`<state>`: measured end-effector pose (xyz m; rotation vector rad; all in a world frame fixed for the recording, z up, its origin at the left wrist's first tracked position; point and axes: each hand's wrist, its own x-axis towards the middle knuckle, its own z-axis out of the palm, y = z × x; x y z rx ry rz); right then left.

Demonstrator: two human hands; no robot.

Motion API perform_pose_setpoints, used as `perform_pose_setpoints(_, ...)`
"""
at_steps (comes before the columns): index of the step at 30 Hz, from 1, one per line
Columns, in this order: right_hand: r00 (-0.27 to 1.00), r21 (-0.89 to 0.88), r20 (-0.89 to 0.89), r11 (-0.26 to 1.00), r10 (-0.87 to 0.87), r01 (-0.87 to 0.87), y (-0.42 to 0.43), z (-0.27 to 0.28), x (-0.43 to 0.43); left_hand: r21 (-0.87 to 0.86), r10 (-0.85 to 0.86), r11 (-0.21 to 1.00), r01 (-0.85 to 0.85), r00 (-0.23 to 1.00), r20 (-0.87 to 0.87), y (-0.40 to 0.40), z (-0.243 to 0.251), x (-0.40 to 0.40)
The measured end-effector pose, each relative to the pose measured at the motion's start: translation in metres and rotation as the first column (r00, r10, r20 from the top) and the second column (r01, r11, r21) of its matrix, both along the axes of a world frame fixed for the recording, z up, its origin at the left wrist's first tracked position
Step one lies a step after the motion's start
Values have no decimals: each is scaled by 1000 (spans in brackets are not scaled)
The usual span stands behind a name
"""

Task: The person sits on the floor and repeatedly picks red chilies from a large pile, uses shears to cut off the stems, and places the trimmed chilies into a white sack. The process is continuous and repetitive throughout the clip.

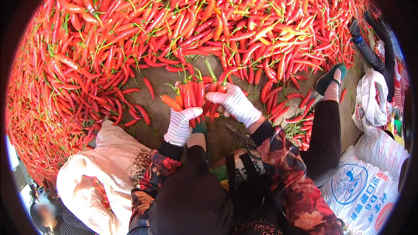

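Note:
My left hand (182, 124), in a striped fingerless-looking glove, grips a bunch of red chili peppers (192, 93) with their green stems pointing up and away from me. An orange chili (172, 103) sticks out at the bunch's left side. Close beside it, my right hand (235, 103), gloved alike, is closed around a few red chilies (214, 87), stems also upward. Part of its fingers is hidden behind the chilies. Loose chilies lie on the ground around both hands.
A huge heap of red chilies (196, 16) fills the far side and left. An open woven sack (114, 147) with chilies inside stands at the left. Printed white sacks (352, 182) lie at the right. Other people sit at the right edge and lower left.

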<state>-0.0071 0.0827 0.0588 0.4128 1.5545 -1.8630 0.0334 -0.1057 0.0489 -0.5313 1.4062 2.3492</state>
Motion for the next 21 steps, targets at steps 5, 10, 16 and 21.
perform_pose_setpoints(5, 986, 148, 61, 978, -157, 147, -26, -10, 32, -41, -61, 997, 61, 998, 13, 10, -11, 13)
perform_pose_setpoints(10, 968, 24, -12, 968, -251, 251, -26, -16, 64, -172, -203, 965, 198, 979, -9, 14, -24, 22)
perform_pose_setpoints(16, 895, 187, 49, 884, -444, 428, -50, -10, 114, -217, -264, 942, 255, 964, -14, 12, -21, 51)
perform_pose_setpoints(21, 834, 21, 134, 843, -535, 538, -44, -5, 129, -50, -348, 934, 354, 932, 103, 17, -9, 54)
